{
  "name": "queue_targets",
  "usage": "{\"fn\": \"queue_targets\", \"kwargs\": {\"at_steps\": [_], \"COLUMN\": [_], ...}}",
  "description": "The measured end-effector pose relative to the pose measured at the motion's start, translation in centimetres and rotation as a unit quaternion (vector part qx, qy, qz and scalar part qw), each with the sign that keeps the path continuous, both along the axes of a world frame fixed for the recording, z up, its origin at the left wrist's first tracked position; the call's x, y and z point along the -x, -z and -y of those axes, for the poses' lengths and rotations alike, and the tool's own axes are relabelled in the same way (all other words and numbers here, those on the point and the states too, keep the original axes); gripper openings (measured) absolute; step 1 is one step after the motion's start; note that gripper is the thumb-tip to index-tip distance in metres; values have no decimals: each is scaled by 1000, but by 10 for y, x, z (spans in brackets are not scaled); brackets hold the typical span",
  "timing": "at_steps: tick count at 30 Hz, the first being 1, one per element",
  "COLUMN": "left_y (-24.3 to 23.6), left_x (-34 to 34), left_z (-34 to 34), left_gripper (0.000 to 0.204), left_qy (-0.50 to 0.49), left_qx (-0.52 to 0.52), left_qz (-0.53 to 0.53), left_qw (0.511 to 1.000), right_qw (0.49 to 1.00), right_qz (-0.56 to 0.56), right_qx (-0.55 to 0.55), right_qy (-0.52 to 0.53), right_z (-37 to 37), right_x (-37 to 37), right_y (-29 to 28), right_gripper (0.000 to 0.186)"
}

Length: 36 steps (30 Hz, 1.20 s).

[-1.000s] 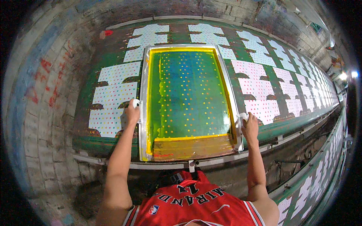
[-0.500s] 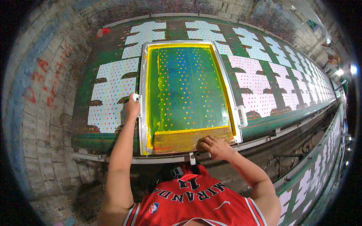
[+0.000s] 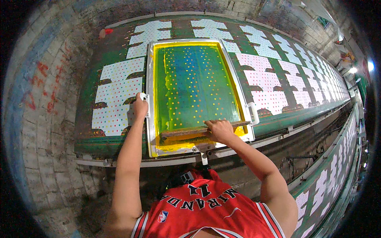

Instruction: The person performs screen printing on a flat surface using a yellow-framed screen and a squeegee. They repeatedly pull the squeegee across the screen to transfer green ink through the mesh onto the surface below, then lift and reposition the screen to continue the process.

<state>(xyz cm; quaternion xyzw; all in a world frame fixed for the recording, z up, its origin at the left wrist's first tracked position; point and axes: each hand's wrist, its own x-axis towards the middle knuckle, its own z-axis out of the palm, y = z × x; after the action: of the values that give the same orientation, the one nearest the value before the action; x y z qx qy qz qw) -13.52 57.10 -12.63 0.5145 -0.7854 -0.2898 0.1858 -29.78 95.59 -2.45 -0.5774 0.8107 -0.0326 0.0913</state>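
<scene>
Your right hand [image 3: 219, 129] has left the side handle of the screen frame [image 3: 150, 99] and now grips the squeegee [image 3: 186, 132] at the frame's near end, while your left hand [image 3: 139, 108] stays clamped on the frame's left edge.

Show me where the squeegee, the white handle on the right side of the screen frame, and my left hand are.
squeegee [image 3: 186, 132], head view, on its wooden bar left of the gripping hand.
white handle [image 3: 254, 113], head view, on its outer loop.
left hand [image 3: 139, 108], head view, on the back of the hand.

Left hand [image 3: 139, 108] fingers curled closed, arm outstretched, right hand [image 3: 219, 130] clenched, elbow bent
</scene>
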Motion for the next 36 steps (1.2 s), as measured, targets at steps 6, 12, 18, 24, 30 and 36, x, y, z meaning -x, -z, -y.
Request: {"fn": "queue_targets", "kwargs": {"at_steps": [6,12,18,24,30,36], "left_y": [2,0,-5,-5,-12,-7], "left_x": [0,-1,2,2,1,-1], "left_z": [-1,-1,-1,-1,-8,-12], "left_gripper": [59,59,54,53,55,56], "left_qy": [4,15,-2,-16,-23,-67], "left_qx": [14,11,-6,-22,-21,-24], "left_qz": [-11,-6,34,-8,-13,33], "left_qw": [1000,1000,999,1000,999,997], "right_qw": [997,993,1000,993,996,994], "right_qz": [0,-16,0,-46,-51,-94], "right_qx": [-78,-121,30,103,74,61], "right_qy": [6,-10,-8,-35,13,-2], "right_z": [8,-21,-52,-17,74,184], "right_x": [2,-4,-30,5,79,178], "right_y": [-17,-17,20,46,47,47], "right_gripper": [30,25,29,30,24,24]}}
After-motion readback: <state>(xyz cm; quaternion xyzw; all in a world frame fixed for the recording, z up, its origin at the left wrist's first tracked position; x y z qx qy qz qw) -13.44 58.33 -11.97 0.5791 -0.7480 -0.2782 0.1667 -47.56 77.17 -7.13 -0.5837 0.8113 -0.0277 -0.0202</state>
